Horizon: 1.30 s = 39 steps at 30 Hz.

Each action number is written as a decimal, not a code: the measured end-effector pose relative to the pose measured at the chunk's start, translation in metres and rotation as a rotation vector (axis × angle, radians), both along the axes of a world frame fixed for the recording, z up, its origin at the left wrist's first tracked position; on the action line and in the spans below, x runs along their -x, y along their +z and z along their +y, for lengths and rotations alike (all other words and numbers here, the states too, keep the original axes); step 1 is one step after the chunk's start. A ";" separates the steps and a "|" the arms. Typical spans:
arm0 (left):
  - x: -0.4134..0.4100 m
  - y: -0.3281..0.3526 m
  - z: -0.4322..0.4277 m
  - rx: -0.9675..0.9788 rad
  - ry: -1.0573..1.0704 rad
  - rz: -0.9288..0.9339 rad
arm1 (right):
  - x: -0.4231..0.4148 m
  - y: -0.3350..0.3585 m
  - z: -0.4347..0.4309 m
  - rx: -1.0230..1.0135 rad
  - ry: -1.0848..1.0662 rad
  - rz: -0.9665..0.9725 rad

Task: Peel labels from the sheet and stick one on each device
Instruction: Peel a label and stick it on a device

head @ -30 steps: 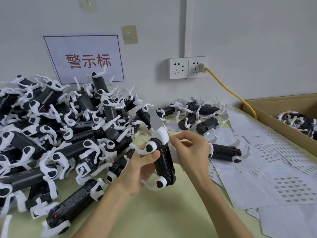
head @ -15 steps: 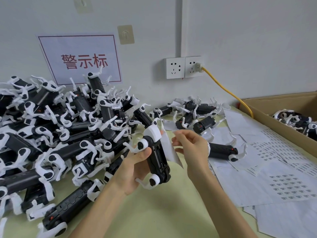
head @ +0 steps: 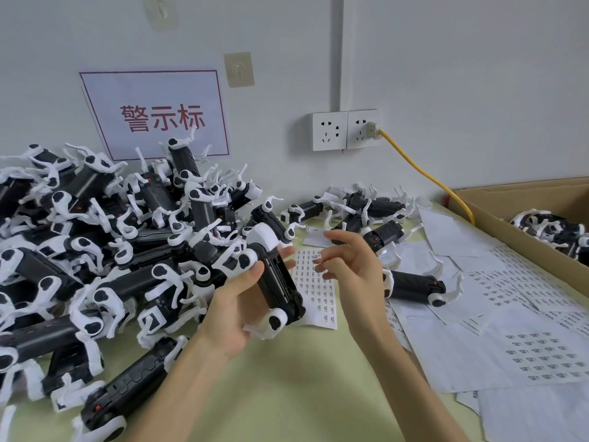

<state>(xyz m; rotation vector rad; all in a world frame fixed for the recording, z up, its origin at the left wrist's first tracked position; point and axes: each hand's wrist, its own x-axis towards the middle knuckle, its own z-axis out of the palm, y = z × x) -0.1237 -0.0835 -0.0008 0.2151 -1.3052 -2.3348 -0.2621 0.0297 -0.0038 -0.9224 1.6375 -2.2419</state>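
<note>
So compared with half a second back, the label sheet (head: 318, 301) isn't held up against the device (head: 277, 282) any more. It's been let go and is now lying flat on the worktop (head: 287, 393), right behind the device and partly hidden by it and by the right hand (head: 353, 266). The device is kept in much the same spot, clenched in the left hand (head: 236, 301): the thumb is laid on its front near the white top end, fingertips show round the far side, and the white cap is tilted up and away. The right hand has been pulled a bit off the device and is hovering over the sheet with its fingers loosely curled. A tiny label (head: 316, 256) can be seen at its fingertips, but whether that grip is really pinching it or it's just stuck to a fingertip can't be told. Around all that, a big pile of devices (head: 95, 250) is heaped on the left, pressed right up to the left hand, so that side is pretty crowded. A smaller cluster (head: 366, 205) is scattered by the wall, and a lone device (head: 414, 285) is lying just beside the right wrist. Loose sheets (head: 510, 330) of labels are spread over the right part of the worktop, next to a cardboard box (head: 497, 212) with more devices in it. A red-lettered sign (head: 153, 116) and a double socket (head: 345, 130) with a yellow cable (head: 424, 173) plugged in are seen on the wall.
</note>
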 end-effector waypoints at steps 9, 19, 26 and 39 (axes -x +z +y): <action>-0.001 0.005 0.003 0.002 -0.137 0.009 | -0.005 -0.004 -0.003 -0.058 -0.068 0.263; 0.002 0.001 0.003 -0.005 -0.137 -0.011 | -0.005 -0.008 -0.006 -0.078 -0.136 0.233; 0.004 -0.001 0.006 -0.028 -0.216 0.052 | 0.001 -0.007 -0.006 -0.117 0.159 -0.216; 0.006 -0.002 0.006 0.022 -0.172 0.044 | 0.002 -0.007 -0.006 -0.085 0.167 -0.239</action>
